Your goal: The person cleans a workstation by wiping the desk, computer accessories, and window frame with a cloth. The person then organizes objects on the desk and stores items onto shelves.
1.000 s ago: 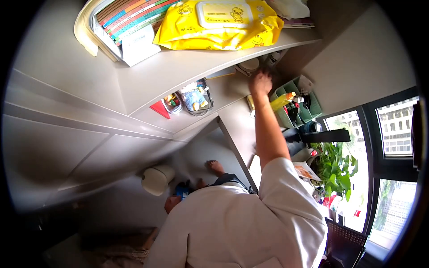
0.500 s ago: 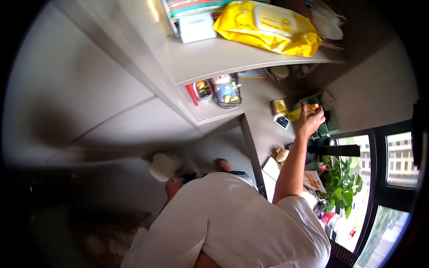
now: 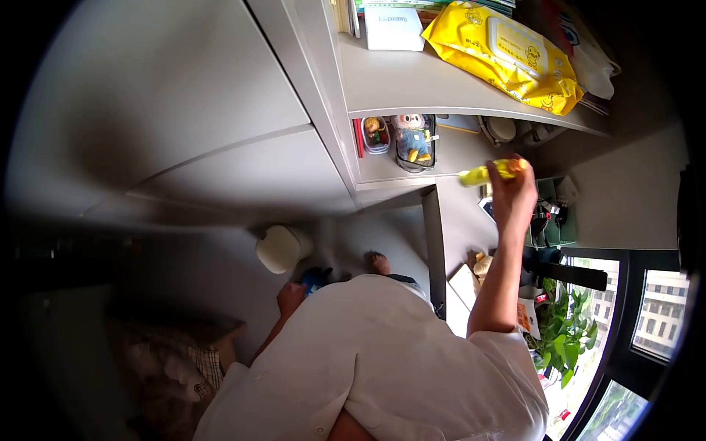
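My right hand (image 3: 512,192) is closed around a slim yellow bottle-like thing (image 3: 478,176) with an orange end, held level above the desk (image 3: 457,213). Its label cannot be read. Beneath and beside this hand are a small dark-faced, white-rimmed object (image 3: 486,208), partly covered, and a green organizer box (image 3: 566,234) with dark items inside. Low at my left side, my left hand (image 3: 292,298) has its fingers curled. A blue thing (image 3: 315,278) shows against it, mostly hidden by my body, so its kind is unclear.
A yellow wipes pack (image 3: 507,55) and a white box (image 3: 395,29) lie on the upper shelf. Below stand a doll in a clear case (image 3: 414,140) and a small clear tub (image 3: 376,136). A pale bin (image 3: 279,248) stands on the floor; a plant (image 3: 566,331) is by the window.
My right hand has lifted the yellow thing away from the organizer, and its tip now points left over the desk. The view has shifted; my left hand stays low.
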{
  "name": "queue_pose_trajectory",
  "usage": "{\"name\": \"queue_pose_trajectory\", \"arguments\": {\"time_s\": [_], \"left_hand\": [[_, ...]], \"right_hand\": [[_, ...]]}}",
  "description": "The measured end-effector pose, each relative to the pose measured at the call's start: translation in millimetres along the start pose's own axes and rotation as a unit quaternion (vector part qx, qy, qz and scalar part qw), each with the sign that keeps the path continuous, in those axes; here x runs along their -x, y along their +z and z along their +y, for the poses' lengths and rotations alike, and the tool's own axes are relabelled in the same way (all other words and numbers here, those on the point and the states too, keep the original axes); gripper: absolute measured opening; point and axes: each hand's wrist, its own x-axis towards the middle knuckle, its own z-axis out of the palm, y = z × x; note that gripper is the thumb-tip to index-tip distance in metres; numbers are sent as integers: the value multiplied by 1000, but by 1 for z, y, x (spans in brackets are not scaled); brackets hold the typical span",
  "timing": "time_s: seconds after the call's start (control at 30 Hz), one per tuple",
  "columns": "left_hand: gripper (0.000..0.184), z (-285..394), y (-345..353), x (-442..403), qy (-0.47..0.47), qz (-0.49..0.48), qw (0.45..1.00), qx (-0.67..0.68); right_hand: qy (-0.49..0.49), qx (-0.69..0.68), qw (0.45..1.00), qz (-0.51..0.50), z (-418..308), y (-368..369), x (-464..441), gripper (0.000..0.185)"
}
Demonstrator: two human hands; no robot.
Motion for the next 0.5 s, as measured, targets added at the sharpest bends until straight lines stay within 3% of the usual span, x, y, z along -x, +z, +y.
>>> {"name": "queue_pose_trajectory", "arguments": {"time_s": [0.03,0.1,0.13,0.2,0.33,0.5], "left_hand": [[40,4,-1,6,-13,-6,1000,4],[40,4,-2,12,-21,-11,1000,14],[39,-1,0,12,-16,-11,1000,21],[39,-1,-3,15,-19,-3,1000,17],[40,7,-5,18,-25,32,999,16],[41,-20,5,15,-19,54,998,31]], "right_hand": [[-35,-68,996,-49,-9,13,3,38],[-44,-47,990,-122,-33,45,6,39],[-59,-98,983,-145,-25,74,8,41],[-64,-28,971,-230,-44,112,7,41],[-170,24,961,-218,-42,185,9,53],[-159,4,956,-245,-32,209,14,68]]}}
